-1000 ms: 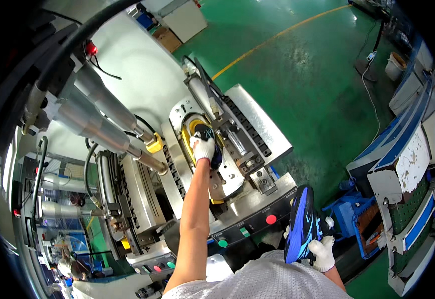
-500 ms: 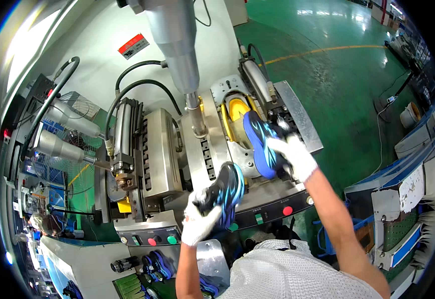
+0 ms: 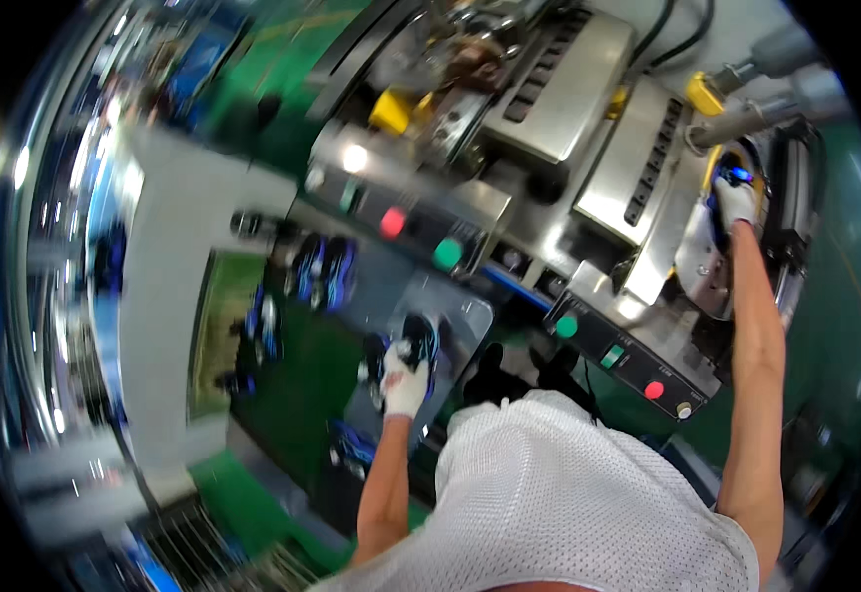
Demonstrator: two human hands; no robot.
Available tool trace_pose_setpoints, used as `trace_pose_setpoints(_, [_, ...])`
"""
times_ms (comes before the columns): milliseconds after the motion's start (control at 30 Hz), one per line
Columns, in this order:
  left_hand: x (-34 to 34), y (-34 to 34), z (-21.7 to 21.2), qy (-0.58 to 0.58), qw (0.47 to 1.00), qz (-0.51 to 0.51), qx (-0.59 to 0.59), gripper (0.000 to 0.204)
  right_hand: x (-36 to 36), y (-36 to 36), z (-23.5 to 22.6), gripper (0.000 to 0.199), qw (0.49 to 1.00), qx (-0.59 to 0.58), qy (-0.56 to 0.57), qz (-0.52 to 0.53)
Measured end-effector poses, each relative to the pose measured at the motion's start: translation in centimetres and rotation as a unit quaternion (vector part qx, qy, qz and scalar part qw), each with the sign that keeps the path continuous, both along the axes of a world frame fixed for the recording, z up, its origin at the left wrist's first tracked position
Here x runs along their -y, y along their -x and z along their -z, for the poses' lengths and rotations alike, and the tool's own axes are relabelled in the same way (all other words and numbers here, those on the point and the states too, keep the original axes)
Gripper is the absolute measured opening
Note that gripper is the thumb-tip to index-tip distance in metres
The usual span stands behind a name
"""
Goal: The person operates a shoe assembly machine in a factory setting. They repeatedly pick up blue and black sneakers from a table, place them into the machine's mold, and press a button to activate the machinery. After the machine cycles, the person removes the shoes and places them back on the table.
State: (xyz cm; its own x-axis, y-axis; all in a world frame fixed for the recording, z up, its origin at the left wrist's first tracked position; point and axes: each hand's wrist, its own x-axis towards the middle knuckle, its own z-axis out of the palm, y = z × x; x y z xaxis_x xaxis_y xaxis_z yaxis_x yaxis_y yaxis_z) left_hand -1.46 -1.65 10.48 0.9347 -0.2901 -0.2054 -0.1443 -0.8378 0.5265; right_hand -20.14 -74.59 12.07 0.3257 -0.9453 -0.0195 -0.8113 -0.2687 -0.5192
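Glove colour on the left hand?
White: the glove on the left hand shows best in the head view.

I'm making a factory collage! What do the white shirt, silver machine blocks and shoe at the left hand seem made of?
White shirt: probably matte mesh cloth; tiny dots like holes cover it.
Silver machine blocks: likely bare steel or another metal, smooth and shiny with bright highlights.
Dark shoe at the left hand: maybe fabric or synthetic; blur hides the texture.
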Motion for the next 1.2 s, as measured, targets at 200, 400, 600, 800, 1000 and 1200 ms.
trace_pose_setpoints(200, [-3.4, 3.1, 10.7, -0.004, 0.978, -0.196, -0.072, 0.078, -11.5, -2.4, -5.5, 0.074, 0.974, 0.031, 0.225, -0.020])
trace_pose_setpoints(400, [-3.6, 3.0, 12.0, 0.080, 0.979, -0.174, -0.071, 0.077, -45.0, -6.5, -5.3, 0.076, 0.935, 0.169, 0.090, -0.298])
trace_pose_setpoints(600, [-10.8, 1.1, 4.1, 0.317, 0.930, -0.080, -0.166, 0.055, -48.1, -6.9, 1.3, 0.099, 0.886, -0.255, 0.178, -0.344])
trace_pose_setpoints(800, [-18.1, 1.0, 5.4, 0.171, 0.965, -0.195, 0.027, 0.070, -60.8, -11.6, 3.7, 0.097, 0.900, -0.029, -0.205, -0.384])
trace_pose_setpoints(1000, [-17.0, -3.4, 13.0, 0.086, 0.990, -0.107, -0.031, 0.081, -73.5, -16.4, 14.2, 0.081, 0.959, 0.006, -0.132, -0.250])
trace_pose_setpoints(1200, [-12.5, -6.8, 14.0, 0.095, 0.966, -0.086, -0.225, 0.079, -70.7, -16.8, 11.4, 0.083, 0.934, 0.005, -0.347, -0.082])
